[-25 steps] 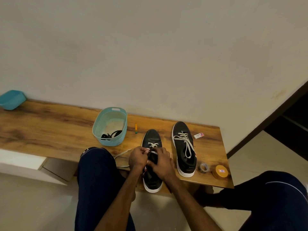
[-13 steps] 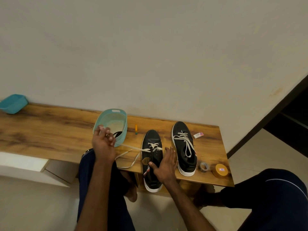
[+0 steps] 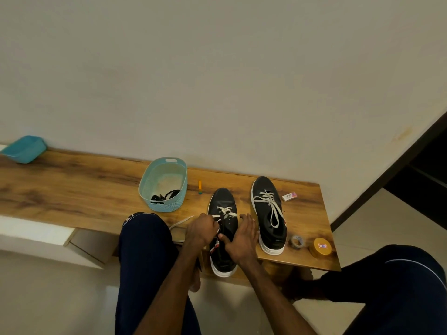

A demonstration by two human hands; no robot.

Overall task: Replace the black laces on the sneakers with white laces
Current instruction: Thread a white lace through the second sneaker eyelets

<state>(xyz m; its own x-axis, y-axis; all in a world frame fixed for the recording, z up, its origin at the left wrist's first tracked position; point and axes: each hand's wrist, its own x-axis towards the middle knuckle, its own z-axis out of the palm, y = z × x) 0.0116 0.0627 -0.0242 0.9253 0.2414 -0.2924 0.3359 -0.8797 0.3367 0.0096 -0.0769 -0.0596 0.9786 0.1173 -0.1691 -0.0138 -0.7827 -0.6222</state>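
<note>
While I am watching, left grip [image 3: 202, 229] is pinching white lace [image 3: 226, 211] on near sneaker [image 3: 222, 199] at edge of wooden desk [image 3: 72, 189] | right grip [image 3: 242, 241], released, is pressing it | tin [image 3: 321, 247] label is blurring unreadably | beige wall [image 3: 217, 81] behind

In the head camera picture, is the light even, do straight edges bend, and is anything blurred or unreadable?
Head view: dim, warm, even light, soft shadows, no glare; the bench edges bow slightly from the wide-angle lens; the left hand at the white lace and the right hand look sharp; the label on the small box is unreadable.
</note>
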